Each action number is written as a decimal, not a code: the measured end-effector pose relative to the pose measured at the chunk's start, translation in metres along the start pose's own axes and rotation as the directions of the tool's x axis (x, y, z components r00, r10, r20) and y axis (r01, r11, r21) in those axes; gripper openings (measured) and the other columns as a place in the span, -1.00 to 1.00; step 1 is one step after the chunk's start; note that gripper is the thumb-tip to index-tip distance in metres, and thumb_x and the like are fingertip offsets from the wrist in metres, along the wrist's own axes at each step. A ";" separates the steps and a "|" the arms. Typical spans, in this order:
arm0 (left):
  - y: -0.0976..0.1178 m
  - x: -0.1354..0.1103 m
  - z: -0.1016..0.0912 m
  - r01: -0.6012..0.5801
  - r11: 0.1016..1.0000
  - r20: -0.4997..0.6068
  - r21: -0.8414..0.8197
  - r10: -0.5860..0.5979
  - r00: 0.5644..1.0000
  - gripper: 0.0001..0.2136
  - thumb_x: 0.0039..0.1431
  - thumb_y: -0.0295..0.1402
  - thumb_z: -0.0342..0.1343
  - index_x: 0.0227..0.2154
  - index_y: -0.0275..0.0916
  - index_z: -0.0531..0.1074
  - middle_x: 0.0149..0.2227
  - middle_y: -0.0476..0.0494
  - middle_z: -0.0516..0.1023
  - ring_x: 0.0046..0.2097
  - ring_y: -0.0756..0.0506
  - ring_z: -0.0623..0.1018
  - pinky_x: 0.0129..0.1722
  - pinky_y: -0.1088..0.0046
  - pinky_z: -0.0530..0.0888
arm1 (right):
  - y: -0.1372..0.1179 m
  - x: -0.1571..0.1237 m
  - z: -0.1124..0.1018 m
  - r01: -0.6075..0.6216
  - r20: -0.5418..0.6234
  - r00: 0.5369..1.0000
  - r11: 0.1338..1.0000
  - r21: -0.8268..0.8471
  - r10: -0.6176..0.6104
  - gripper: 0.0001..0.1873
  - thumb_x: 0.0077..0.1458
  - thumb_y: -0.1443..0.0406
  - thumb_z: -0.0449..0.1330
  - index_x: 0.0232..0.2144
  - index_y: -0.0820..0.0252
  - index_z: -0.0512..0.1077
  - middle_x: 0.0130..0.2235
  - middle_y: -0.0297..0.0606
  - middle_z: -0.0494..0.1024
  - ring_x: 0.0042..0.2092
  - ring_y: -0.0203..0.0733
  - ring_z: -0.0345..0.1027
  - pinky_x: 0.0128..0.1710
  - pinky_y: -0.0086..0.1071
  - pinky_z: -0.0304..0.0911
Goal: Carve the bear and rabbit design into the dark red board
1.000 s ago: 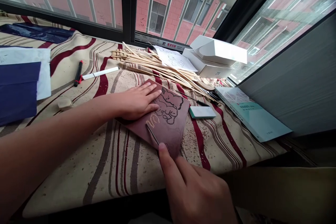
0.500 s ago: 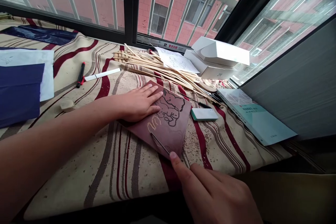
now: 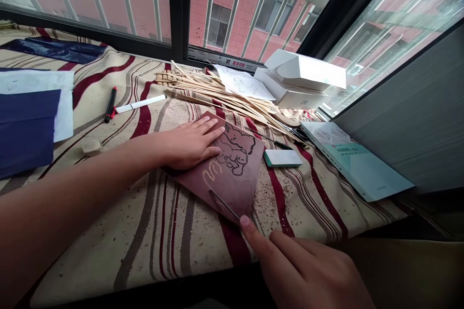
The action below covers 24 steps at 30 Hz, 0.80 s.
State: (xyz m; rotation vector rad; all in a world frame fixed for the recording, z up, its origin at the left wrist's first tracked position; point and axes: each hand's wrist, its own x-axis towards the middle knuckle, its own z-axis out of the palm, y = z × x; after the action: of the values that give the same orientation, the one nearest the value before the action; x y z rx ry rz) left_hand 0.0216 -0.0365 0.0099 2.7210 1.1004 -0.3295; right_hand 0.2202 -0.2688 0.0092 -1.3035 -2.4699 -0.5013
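Pressing board [image 3: 234,181] at edge, left hand [image 3: 190,145] clear of tool [image 3: 224,203] in right hand [image 3: 302,265].

I read "ZTE" on the white box [image 3: 299,71] — plain enough. Red Chinese characters mark the window frame [image 3: 237,63], and the book [image 3: 357,159] bears cover print — both too small for me to decipher.
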 end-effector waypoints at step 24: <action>0.001 0.000 0.004 0.057 0.998 -0.017 0.000 -0.057 0.998 -0.31 0.66 -0.04 -0.21 0.67 -0.21 -0.11 0.69 -0.22 -0.29 0.69 -0.28 -0.24 0.66 0.08 -0.10 | -0.006 -0.034 -0.001 -0.315 0.009 0.946 0.910 0.269 0.324 -0.69 0.53 0.29 0.09 0.08 0.17 0.61 -0.22 -0.24 0.80 -0.33 -0.21 0.72 -0.25 -0.51 0.61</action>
State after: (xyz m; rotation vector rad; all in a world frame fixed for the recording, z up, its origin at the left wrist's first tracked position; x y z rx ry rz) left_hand 0.0220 -0.0384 0.0065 2.7018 1.1840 -0.3158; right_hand 0.2333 -0.2976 -0.0053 -1.5250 -2.1402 -0.1041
